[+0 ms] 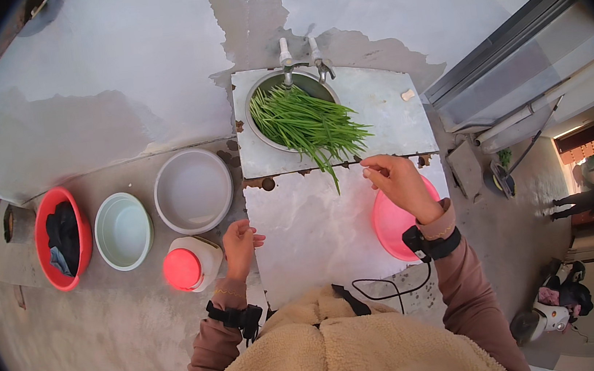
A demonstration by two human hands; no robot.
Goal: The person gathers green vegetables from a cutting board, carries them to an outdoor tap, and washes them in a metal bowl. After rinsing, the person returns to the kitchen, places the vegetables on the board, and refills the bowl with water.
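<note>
A heap of garlic chives fills a round metal sink basin beneath two taps. Their tips spill over the basin's rim toward me. My right hand hovers near those tips, thumb and forefinger slightly apart with nothing visible between them. Partly under my right forearm is a pink plastic basin on the lower worktop panel. To the left, at the worktop's edge, my left hand has loosely bent fingers and nothing seen in them. Next to it stands a whitish plastic container with a red lid.
On the left are a grey basin, a pale green basin and a red basin with dark cloth. A tap overhangs the sink. A black cable loops from my right wrist. Far right: a scooter and a person.
</note>
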